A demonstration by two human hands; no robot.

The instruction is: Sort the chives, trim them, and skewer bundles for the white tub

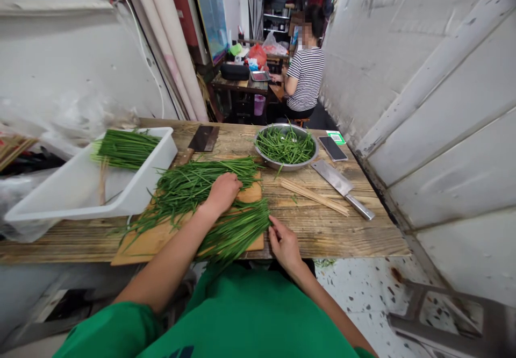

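Note:
Two heaps of garlic chives lie on a wooden cutting board (155, 240): a larger upper heap (189, 183) and a lower bundle (237, 231) near the table's front edge. My left hand (224, 192) rests between them with its fingers curled in at the right end of the upper heap, its fingertips partly hidden. At the lower bundle's right end, my right hand (285, 244) pinches the chive ends between thumb and fingers. Past the board's right corner, a steel bowl (278, 165) holds chives cut into short lengths.
A white plastic tray (161, 156) with more chives stands left. Wooden skewers (314, 197), a cleaver (342, 186) and a phone (332, 149) lie right. Another cleaver (201, 138) lies behind the board. A person in a striped shirt (307, 78) sits at a farther table.

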